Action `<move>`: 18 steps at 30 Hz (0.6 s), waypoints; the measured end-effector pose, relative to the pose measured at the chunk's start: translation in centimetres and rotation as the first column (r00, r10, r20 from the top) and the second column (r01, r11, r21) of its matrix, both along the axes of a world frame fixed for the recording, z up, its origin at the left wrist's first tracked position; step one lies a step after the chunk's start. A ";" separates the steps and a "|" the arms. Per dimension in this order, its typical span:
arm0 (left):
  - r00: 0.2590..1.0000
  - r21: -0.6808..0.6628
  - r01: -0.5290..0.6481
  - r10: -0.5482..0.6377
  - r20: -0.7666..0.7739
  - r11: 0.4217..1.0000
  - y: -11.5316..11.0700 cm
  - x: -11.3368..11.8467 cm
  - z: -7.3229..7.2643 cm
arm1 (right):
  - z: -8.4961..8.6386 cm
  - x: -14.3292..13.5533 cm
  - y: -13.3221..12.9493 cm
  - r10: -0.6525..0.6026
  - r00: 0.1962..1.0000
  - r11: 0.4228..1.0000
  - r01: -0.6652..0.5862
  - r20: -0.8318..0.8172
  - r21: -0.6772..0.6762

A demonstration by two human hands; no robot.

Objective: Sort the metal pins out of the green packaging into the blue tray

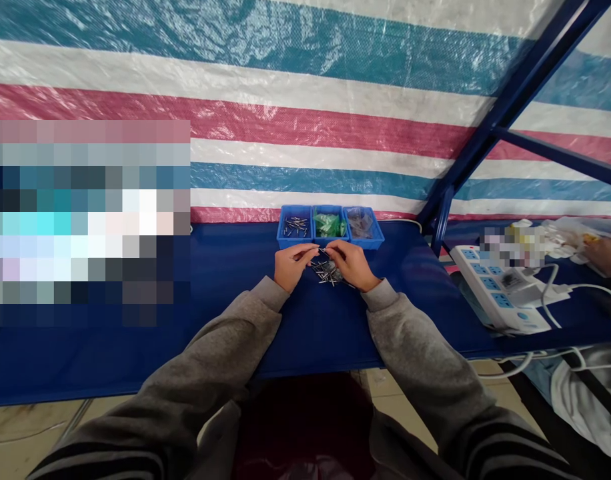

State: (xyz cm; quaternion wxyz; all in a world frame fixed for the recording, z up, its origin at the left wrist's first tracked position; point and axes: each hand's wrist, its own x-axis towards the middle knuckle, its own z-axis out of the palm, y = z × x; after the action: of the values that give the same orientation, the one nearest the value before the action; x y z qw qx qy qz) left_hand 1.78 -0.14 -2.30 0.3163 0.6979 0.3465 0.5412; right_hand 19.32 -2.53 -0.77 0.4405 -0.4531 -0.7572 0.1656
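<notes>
Several thin metal pieces [327, 273] lie in a loose pile on the blue table [225, 267], partly beneath my hands. My left hand [293, 265] is closed in a pinch at the pile's upper left; what sits between its fingertips is too small to name. Close by on the right, my right hand [352, 262] also pinches, with a small dark thin item near its fingertips. Just behind the hands stand three joined blue bins: the left bin [295, 246] holds similar metal pieces, the middle one green plastic [330, 225], the right one clear plastic bags [360, 223].
A white power strip [490, 293] with plugs and cables lies at the right beside a blue metal frame [465, 167]. Past it are plastic items [560, 240] and another person's hand [607, 255]. A striped tarp [310, 127] hangs behind; the left is pixelated.
</notes>
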 end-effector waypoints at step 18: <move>0.951 0.480 -0.002 0.149 -0.270 0.877 -0.6 -0.4 -0.1 | -0.5 0.2 0.3 -0.136 0.991 0.991 0.136 -0.019 0.002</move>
State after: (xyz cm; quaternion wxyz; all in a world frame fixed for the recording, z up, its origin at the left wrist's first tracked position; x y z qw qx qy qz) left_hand 1.41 -0.74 -2.44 0.0586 0.8132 0.2746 0.5098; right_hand 19.55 -2.24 -1.23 0.4588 -0.5012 -0.7205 0.1383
